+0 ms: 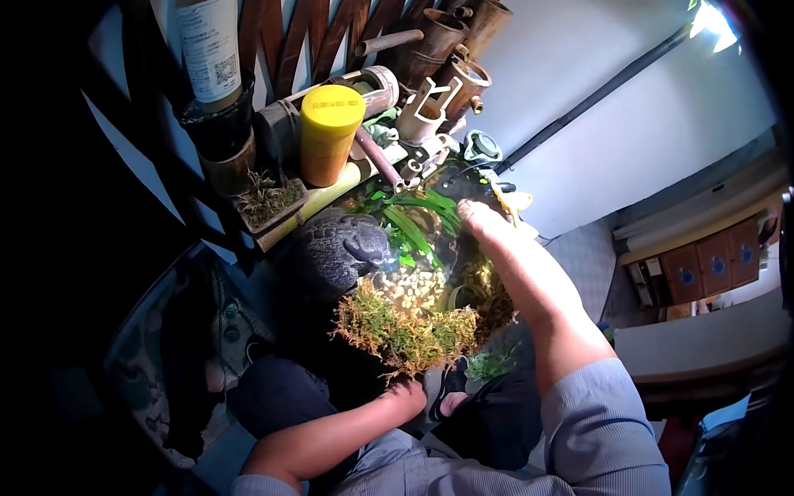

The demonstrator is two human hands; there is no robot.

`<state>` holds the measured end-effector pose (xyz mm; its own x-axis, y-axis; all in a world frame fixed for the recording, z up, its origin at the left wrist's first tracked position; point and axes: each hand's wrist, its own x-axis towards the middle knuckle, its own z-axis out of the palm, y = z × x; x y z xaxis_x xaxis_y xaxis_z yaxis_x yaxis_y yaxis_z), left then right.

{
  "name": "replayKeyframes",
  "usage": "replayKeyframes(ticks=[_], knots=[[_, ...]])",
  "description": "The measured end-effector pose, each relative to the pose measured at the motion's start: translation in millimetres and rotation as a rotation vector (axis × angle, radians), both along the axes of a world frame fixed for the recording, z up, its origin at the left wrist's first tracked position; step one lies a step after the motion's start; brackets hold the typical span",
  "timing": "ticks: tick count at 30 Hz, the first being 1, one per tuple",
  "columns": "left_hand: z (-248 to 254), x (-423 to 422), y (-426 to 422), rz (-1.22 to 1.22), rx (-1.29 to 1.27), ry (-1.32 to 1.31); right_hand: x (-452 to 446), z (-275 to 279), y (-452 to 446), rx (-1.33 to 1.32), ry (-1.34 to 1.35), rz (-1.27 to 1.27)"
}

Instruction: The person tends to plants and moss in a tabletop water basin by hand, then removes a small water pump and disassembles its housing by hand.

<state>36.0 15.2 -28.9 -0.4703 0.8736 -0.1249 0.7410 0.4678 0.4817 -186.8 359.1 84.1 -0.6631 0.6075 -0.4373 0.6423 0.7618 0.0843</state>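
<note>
My right hand (473, 212) reaches to the far side of a small planted water basin, right beside long green leaves (416, 227). Its fingers are turned away, so whether it grips a leaf is unclear. My left hand (405, 398) is low at the near side, just under the hanging edge of a clump of green-brown moss (405, 331). The moss hides those fingers. Pale pebbles (413, 289) lie behind the moss, and a dark carved stone figure (339, 250) sits at the basin's left.
A yellow-lidded container (331, 136) stands behind the basin, near bamboo pieces (423, 112). A white bottle (209, 54) rises at the left above a tray of dry moss (270, 201). A black pole (595, 99) slants up at the right, carrying a bright lamp (713, 25).
</note>
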Motion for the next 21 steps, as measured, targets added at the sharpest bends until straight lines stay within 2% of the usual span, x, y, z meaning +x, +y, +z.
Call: replayKeyframes(ticks=[3, 5, 6, 7, 9, 11, 12, 14, 16, 17, 19, 21], knots=[[0.3, -0.5, -2.4, -0.060, -0.002, 0.110, -4.6, -30.6, 21.0, 0.032, -0.031, 0.068], [-6.8, 1.1, -1.9, 0.080, 0.214, 0.531, -10.0, -50.1, 37.0, 0.029, -0.051, 0.119], [-14.3, 5.5, -1.6, 0.071, 0.185, 0.602, -11.7, -63.6, 46.8, 0.032, -0.060, 0.153], [-15.1, 4.1, 0.0, 0.067, 0.187, 0.600, -14.6, -88.6, 72.2, 0.055, -0.070, 0.394], [-16.1, 4.0, 0.2, -0.021, 0.086, 0.349, -20.2, -95.2, 70.2, 0.106, -0.121, 0.310], [-12.4, 4.6, 0.1, -0.055, -0.015, 0.267, -23.4, -85.2, 65.0, -0.072, -0.122, 0.082], [-6.2, 0.5, 0.8, -0.092, -0.066, 0.192, -13.7, -65.6, 53.7, -0.071, -0.124, 0.081], [-2.8, -1.1, 2.0, -0.130, -0.115, 0.119, 27.9, -7.6, 8.2, -0.397, 0.376, 0.038], [-4.3, -0.1, 3.2, -0.126, -0.164, 0.084, -2.2, -3.4, -1.7, 0.090, 0.001, 0.223], [-1.5, -1.9, 3.4, -0.126, -0.163, 0.084, -8.7, -1.5, -2.7, 0.090, 0.000, 0.224], [4.0, -5.3, 4.6, -0.145, -0.226, -0.030, -14.3, 3.3, -3.9, 0.137, -0.309, 0.332], [8.1, -6.6, 7.7, -0.129, -0.265, -0.097, -16.5, -15.4, 11.8, 0.113, -0.289, 0.320]])
